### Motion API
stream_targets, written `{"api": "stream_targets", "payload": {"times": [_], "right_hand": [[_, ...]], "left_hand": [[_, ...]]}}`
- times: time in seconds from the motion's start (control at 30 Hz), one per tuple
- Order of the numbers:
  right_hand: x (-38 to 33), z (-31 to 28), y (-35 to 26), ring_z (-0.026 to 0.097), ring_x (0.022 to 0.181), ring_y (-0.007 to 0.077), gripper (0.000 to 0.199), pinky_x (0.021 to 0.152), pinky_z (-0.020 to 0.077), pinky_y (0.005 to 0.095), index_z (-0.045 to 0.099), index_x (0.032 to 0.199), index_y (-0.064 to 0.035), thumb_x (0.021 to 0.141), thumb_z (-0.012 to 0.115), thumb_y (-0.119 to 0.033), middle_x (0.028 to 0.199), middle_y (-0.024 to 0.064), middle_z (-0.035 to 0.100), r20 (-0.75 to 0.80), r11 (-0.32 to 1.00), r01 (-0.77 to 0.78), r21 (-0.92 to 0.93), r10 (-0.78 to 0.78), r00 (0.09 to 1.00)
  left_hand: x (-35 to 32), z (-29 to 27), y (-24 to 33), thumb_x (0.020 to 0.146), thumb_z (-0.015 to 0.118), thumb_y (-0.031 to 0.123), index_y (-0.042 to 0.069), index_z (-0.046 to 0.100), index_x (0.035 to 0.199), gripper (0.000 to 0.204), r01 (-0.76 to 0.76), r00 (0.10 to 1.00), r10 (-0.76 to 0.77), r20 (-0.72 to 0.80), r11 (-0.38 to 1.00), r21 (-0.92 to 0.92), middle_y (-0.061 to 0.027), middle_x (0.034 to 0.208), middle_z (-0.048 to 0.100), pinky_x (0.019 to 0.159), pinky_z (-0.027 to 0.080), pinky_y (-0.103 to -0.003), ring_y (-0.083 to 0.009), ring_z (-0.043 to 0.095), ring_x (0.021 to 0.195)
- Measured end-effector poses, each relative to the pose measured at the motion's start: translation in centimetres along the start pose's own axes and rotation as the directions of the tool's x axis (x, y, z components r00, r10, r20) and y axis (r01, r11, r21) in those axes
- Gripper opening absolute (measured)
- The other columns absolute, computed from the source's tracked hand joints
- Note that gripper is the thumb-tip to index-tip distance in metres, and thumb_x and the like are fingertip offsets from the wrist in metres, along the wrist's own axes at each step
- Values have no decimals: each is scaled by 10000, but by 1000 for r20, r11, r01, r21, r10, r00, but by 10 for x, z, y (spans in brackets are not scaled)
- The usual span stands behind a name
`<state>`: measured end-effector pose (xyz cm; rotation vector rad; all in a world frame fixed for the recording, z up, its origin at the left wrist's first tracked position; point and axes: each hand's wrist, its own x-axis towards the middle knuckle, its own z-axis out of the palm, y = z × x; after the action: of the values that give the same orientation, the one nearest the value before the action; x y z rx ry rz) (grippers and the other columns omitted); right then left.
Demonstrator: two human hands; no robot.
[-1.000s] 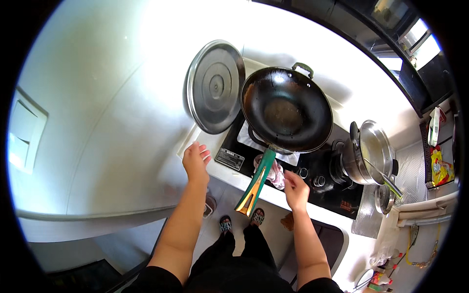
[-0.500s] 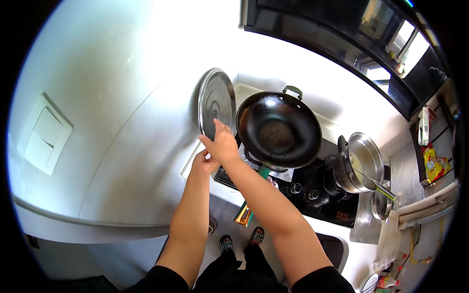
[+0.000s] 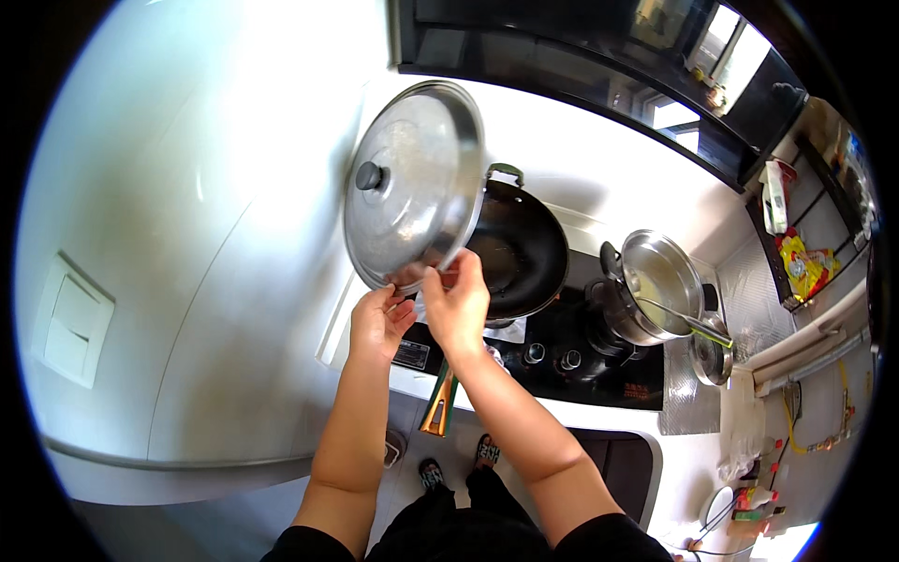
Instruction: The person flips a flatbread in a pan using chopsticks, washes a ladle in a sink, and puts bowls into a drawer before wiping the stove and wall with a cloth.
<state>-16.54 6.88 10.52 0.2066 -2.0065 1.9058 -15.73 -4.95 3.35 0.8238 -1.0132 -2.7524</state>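
A round metal lid (image 3: 412,178) with a black knob is held upright, tilted over the left rim of a black wok (image 3: 520,253) on the stove. My right hand (image 3: 457,302) grips the lid's lower edge. My left hand (image 3: 379,321) is just below the lid's rim at the left, fingers curled up toward it; whether it touches I cannot tell. The wok's green and orange handle (image 3: 438,401) points down toward me, below my right wrist.
A black cooktop (image 3: 562,351) with knobs carries the wok and a steel pot (image 3: 655,281) with a utensil in it. A white wall with a switch plate (image 3: 70,323) is at the left. Dark cabinets run along the top right.
The lid has been lifted from its leaning place beside the wok and raised toward the wok. My right hand moved from the stove front up to the lid, and my left hand followed.
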Motion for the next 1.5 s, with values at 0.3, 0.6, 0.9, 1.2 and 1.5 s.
{"api": "stream_targets", "payload": {"times": [0.3, 0.6, 0.9, 1.2, 1.5], "right_hand": [[-8, -74, 74, 645, 674, 189, 144, 543, 542, 286, 505, 968, 54, 863, 578, -12, 858, 125, 620, -105, 838, -445, 316, 497, 861], [-13, -99, 88, 635, 563, 180, 218, 455, 501, 266, 558, 900, 61, 864, 619, -145, 789, 115, 622, -124, 756, -621, 209, 650, 750], [-19, -110, 117, 576, 442, 127, 421, 398, 435, 258, 587, 647, 17, 865, 647, -338, 558, 73, 590, -140, 794, -561, -234, 544, 828], [-74, -94, 106, 628, 645, 207, 662, 579, 465, 337, 681, 932, 3, 852, 523, -635, 710, 106, 652, 278, 691, -720, -70, 706, 651], [-51, -82, 91, 573, 516, 169, 338, 450, 479, 287, 592, 917, 43, 910, 583, -295, 723, 103, 615, 539, 551, -819, 164, 645, 542]], "left_hand": [[-3, 35, -46, 848, 655, 112, 57, 479, 987, 231, -298, 954, 277, 113, 846, 442, -28, 825, 569, 532, 492, -264, -118, 562, 678], [-1, 41, -45, 782, 736, 198, 28, 516, 915, 308, -214, 973, 200, 115, 599, 772, -30, 732, 574, 488, 433, -270, -112, 534, 572], [39, 2, -60, 762, 739, 434, 17, 554, 742, 456, -412, 848, 391, 358, 62, 909, -72, 645, 575, 476, 433, -279, -177, 571, 553], [-56, -1, -58, 810, 679, 404, -4, 621, 846, 413, 281, 830, -532, 170, 661, 696, -80, 696, 622, 548, 499, -319, -174, 608, 580], [-50, -6, -70, 778, 610, 144, 56, 509, 788, 133, 183, 722, -499, 480, 806, 562, -49, 625, 523, 475, 464, -330, -179, 551, 496]]}}
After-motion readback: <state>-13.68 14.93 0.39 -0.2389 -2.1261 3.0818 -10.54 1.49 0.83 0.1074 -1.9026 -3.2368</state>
